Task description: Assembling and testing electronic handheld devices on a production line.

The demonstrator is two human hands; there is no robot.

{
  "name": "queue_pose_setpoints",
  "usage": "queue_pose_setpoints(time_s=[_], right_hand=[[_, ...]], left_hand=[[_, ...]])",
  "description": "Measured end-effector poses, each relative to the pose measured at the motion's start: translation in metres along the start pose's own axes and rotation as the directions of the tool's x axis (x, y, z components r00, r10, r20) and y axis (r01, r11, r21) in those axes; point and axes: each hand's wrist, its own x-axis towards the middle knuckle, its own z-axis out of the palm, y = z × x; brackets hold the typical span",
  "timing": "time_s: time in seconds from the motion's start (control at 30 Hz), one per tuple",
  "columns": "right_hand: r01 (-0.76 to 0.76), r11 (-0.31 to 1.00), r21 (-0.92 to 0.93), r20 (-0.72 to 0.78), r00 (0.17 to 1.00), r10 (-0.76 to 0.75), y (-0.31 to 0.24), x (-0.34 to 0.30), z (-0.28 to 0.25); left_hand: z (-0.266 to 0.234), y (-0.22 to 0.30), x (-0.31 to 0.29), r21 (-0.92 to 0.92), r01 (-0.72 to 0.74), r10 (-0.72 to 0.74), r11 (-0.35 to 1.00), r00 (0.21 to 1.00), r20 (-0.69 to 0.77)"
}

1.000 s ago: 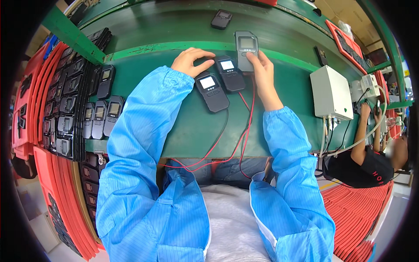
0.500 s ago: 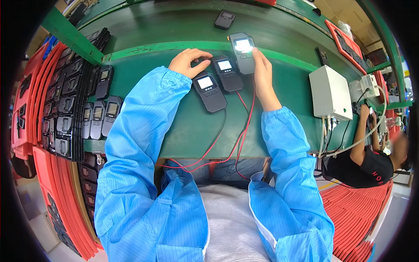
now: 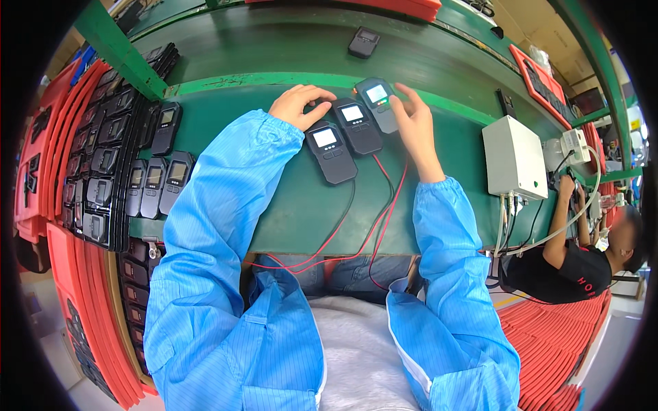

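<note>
Head view, bench: green bench [image 3: 295,219]; three dark handheld meters slanting side by side between the hands, screens lit.
Left hand [image 3: 295,108]: above and left of the left meter [image 3: 334,164]; fingers curved, thumb held apart from them, fingertips just beside the top of the middle meter [image 3: 360,139].
Right hand [image 3: 417,130]: just right of the right meter [image 3: 384,118]; thumb touching its right edge, index finger raised clear, thumb and index apart.
Right meter: nearest the right hand, beside the middle meter; small coloured lights under its screen.
Leads: thin red wires [image 3: 397,186] running toward the bench's near edge.
Right side: white box [image 3: 513,157], well apart from the meters.
</note>
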Motion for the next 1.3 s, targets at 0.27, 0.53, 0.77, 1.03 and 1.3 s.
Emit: queue_pose_setpoints(time_s=[0.27,0.53,0.77,1.03,1.3], right_hand=[[0.051,0.981,-0.185,-0.051,0.997,-0.062,0.008,0.006,-0.01],[0.416,0.798,-0.436,0.11,0.905,-0.411,-0.009,-0.009,0.005],[0.408,0.725,-0.555,0.117,0.901,-0.418,-0.018,-0.018,0.003],[0.566,0.727,-0.389,0.193,0.822,-0.536,-0.041,-0.027,0.011],[0.529,0.826,-0.196,0.213,0.845,-0.49,-0.037,-0.024,0.013]], left_hand=[[0.002,0.005,0.001,0.017,0.063,-0.063,0.998,0.998,0.017],[0.022,0.036,-0.012,0.32,0.123,-0.094,0.939,0.99,-0.102],[0.008,0.042,-0.009,0.021,0.216,-0.216,0.976,0.956,0.196],[0.024,0.022,-0.015,0.177,0.076,-0.074,0.981,0.997,-0.02],[0.008,0.038,-0.009,-0.247,0.173,-0.131,0.953,0.975,0.177]])
